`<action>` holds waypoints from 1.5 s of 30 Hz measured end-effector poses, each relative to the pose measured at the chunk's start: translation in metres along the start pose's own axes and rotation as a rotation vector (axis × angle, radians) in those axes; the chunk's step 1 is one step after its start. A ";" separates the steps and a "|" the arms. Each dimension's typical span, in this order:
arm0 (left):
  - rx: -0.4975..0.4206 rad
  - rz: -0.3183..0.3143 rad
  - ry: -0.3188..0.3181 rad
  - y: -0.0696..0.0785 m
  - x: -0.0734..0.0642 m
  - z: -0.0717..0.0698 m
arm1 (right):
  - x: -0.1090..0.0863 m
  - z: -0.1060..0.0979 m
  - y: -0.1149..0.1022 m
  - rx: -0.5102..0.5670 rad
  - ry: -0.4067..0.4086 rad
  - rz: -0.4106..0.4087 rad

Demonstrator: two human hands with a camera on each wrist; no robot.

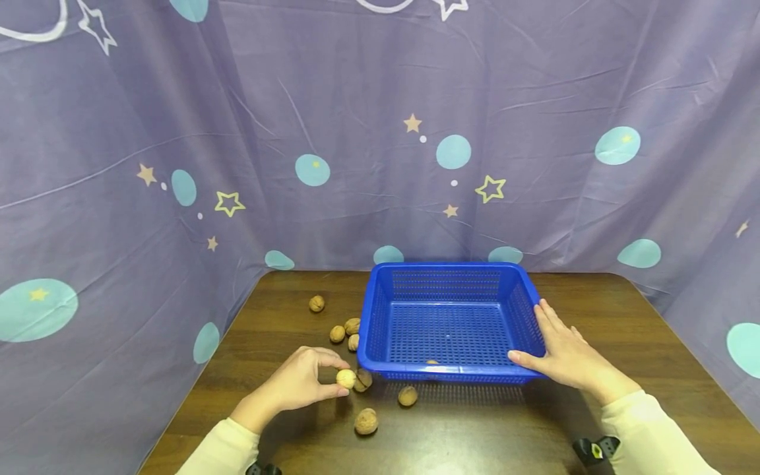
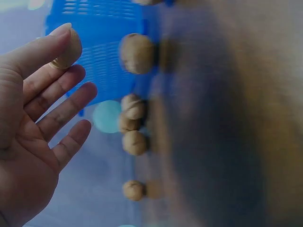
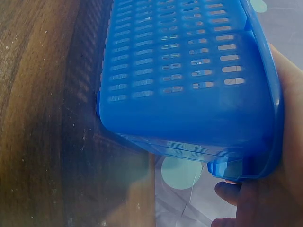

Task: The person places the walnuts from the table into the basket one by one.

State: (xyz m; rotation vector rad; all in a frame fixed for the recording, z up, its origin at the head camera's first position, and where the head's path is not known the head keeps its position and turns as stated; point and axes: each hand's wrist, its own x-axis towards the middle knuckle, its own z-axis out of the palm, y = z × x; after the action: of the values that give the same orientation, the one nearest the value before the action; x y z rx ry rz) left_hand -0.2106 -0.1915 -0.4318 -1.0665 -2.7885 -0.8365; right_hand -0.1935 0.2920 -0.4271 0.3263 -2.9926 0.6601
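Note:
Between thumb and fingertips my left hand [image 1: 297, 379] pinches a pale walnut [image 1: 346, 379], just off the front left corner of a blue plastic basket [image 1: 371, 316]. In the left wrist view the pinched walnut [image 2: 71, 49] shows at the fingertips, the other fingers loosely spread. My right hand [image 1: 567, 353] holds the basket's front right corner, thumb over the rim and fingers along the outer side. A darker walnut [image 1: 363, 380] lies right behind the pinched one. Inside the basket, a walnut [image 1: 432, 362] peeks above the front rim, mostly hidden.
Several loose walnuts lie on the brown wooden table [image 1: 475, 435]: one walnut [image 1: 366, 421] in front, another walnut [image 1: 408, 396] before the basket, a cluster along its left side, and a lone walnut [image 1: 317, 303] farther back. A patterned purple curtain [image 1: 368, 132] hangs behind.

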 end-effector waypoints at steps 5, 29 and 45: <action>0.001 0.015 0.062 0.012 0.006 -0.014 | 0.000 0.001 0.000 -0.018 0.008 -0.002; 0.045 0.167 0.100 0.037 0.044 -0.028 | -0.002 -0.001 -0.004 -0.109 0.041 -0.023; 0.070 0.129 -0.003 0.048 0.104 -0.014 | -0.004 -0.001 -0.005 -0.111 0.041 -0.023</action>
State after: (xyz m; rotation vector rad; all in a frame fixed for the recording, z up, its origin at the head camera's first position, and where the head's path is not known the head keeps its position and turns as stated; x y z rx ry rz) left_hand -0.2624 -0.1058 -0.3740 -1.2216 -2.6948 -0.7178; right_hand -0.1890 0.2888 -0.4248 0.3349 -2.9663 0.4900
